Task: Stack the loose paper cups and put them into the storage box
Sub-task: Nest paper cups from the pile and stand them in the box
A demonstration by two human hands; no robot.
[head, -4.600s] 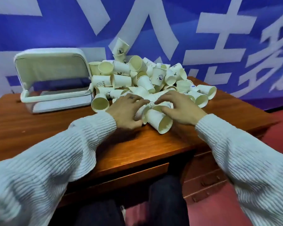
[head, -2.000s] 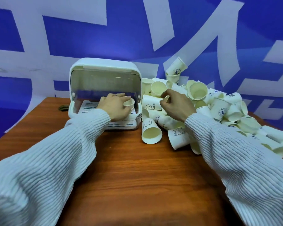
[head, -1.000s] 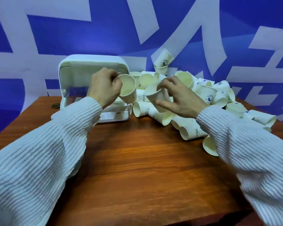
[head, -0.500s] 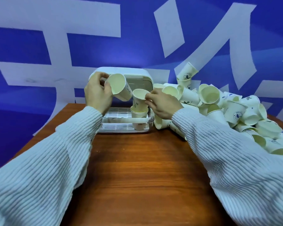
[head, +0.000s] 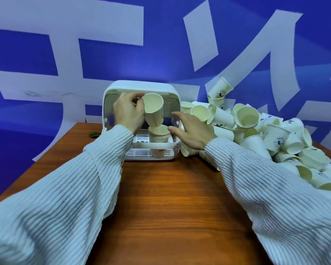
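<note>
A white storage box with its lid raised stands at the back of the wooden table. A short stack of paper cups stands upright inside it on the slatted tray. My left hand holds one paper cup tilted just above that stack, its mouth facing me. My right hand hovers with fingers spread at the box's right side, holding nothing. A big heap of loose paper cups lies to the right of the box.
The wooden table has bare surface in front of the box. A blue and white banner hangs behind. A small round hole sits in the table left of the box. Loose cups reach the table's right edge.
My right hand has let go of a cup onto the stack in the box and drawn back open. My left hand has brought its cup over the stack.
</note>
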